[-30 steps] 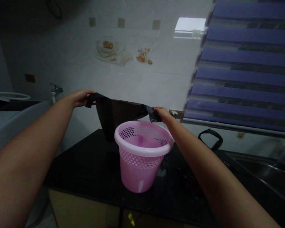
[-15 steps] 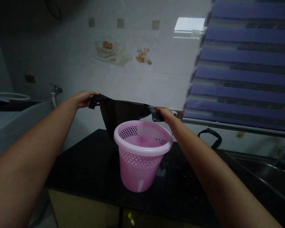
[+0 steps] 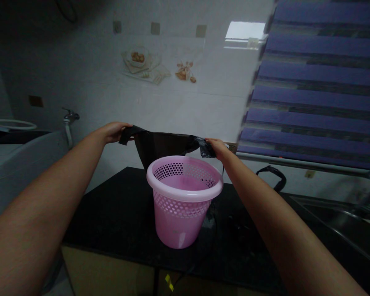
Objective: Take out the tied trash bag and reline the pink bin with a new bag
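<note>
I see the left hand [image 3: 114, 131] pinching one end of a black bag [image 3: 160, 146]. The right hand [image 3: 217, 148] pinches the other end. The bag hangs stretched between them, just behind and above a pink basket [image 3: 181, 205]. The basket stands on a black counter [image 3: 117, 218], near a sink [image 3: 342, 222].

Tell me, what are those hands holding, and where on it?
A black plastic bag, stretched above the pink basket: the left hand grips its left top edge, the right hand its right top edge.
</note>
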Action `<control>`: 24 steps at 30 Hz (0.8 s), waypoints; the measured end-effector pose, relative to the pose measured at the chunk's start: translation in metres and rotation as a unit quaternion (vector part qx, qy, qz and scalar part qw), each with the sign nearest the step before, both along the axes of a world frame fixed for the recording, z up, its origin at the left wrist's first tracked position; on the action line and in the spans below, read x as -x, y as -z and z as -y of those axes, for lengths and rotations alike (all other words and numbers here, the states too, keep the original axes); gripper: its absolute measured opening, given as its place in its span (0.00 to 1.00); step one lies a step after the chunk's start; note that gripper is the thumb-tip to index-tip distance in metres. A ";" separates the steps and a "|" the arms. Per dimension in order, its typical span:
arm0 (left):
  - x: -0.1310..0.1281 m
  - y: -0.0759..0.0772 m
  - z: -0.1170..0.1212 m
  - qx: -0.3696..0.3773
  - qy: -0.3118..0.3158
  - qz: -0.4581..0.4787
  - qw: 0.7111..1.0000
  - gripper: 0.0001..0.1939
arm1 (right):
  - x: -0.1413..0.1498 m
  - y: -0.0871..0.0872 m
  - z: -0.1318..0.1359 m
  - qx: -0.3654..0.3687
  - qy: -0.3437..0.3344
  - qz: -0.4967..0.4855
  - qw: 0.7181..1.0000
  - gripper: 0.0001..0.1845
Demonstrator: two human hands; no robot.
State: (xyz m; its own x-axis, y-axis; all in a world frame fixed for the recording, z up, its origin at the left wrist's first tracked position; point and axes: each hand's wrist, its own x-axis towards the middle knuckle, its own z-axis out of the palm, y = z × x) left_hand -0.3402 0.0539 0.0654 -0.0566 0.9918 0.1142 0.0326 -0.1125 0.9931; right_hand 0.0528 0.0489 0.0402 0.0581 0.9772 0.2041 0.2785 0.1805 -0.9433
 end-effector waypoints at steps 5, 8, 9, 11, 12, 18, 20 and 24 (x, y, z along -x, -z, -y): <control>-0.007 0.000 0.000 0.021 -0.005 0.005 1.000 0.05 | -0.006 0.000 -0.002 0.000 0.010 -0.005 1.000 0.18; -0.011 0.001 0.000 0.025 -0.001 0.002 1.000 0.05 | -0.009 0.001 -0.004 -0.002 0.019 -0.014 1.000 0.17; -0.013 0.001 0.000 0.025 -0.002 0.001 1.000 0.05 | -0.010 0.001 -0.005 -0.004 0.023 -0.018 1.000 0.15; -0.017 0.000 0.001 0.022 -0.002 0.002 1.000 0.04 | -0.013 0.002 -0.007 -0.008 0.032 -0.028 0.999 0.13; -0.019 0.000 0.001 0.022 -0.001 0.003 1.000 0.04 | -0.014 0.002 -0.007 -0.010 0.038 -0.033 0.999 0.13; -0.029 0.001 0.004 0.032 -0.006 -0.006 0.999 0.06 | -0.020 0.000 -0.005 -0.005 0.058 -0.055 0.997 0.13; -0.031 0.002 0.003 0.032 -0.008 -0.011 0.999 0.09 | -0.021 0.000 -0.002 -0.005 0.059 -0.061 0.996 0.13; -0.033 0.004 0.001 0.034 -0.002 -0.016 0.999 0.12 | -0.023 0.001 0.005 -0.004 0.056 -0.085 0.995 0.11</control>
State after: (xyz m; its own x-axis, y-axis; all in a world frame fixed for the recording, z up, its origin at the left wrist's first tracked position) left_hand -0.3077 0.0529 0.0613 -0.0584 0.9971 0.0490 0.0656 -0.0452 0.9968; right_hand 0.0761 0.0441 0.0391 0.2003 0.9610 0.1906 0.1330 0.1661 -0.9771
